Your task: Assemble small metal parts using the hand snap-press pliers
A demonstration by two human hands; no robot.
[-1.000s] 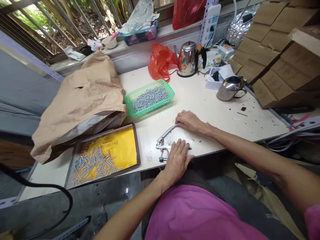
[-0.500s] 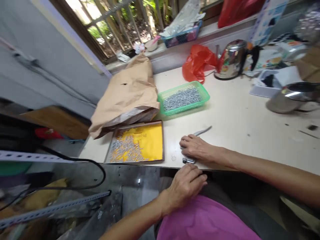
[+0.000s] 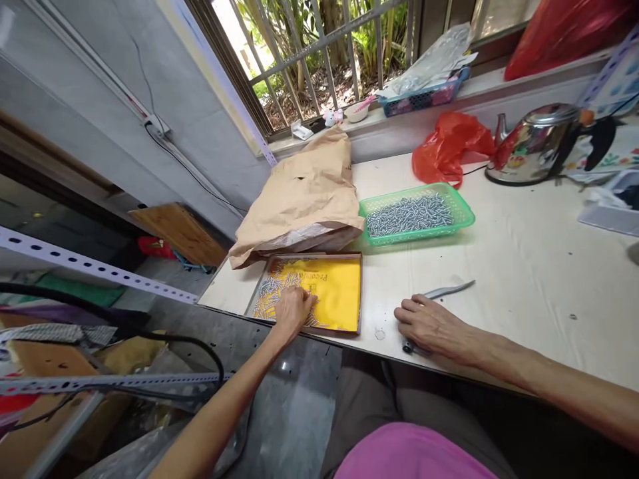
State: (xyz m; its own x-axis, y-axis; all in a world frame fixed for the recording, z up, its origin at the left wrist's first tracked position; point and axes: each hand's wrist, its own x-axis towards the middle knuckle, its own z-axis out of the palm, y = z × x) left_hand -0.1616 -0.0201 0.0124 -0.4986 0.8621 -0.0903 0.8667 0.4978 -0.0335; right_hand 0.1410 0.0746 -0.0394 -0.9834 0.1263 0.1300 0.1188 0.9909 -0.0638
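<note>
My left hand is over a shallow tray with a yellow bottom, its fingertips pinched together among small silver metal pins. Whether a pin is between the fingers, I cannot make out. On the table near its front edge, my right hand lies with its fingers curled over a grey metal tool. A slim, curved, pointed part of this metal tool sticks out beyond the knuckles. Close under the same hand shows a small dark-ended piece; the palm hides whether it belongs to the tool.
A green plastic basket holds many silver screw-like pieces. Beside it lies a large brown paper bag, partly behind the tray. Farther back are a red plastic bag and a steel kettle. A small clear ring lies near the tray.
My left hand has moved from beside my lap, near the table edge, leftward and forward into the tray. My right hand stays at the tool. The view has shifted left.
</note>
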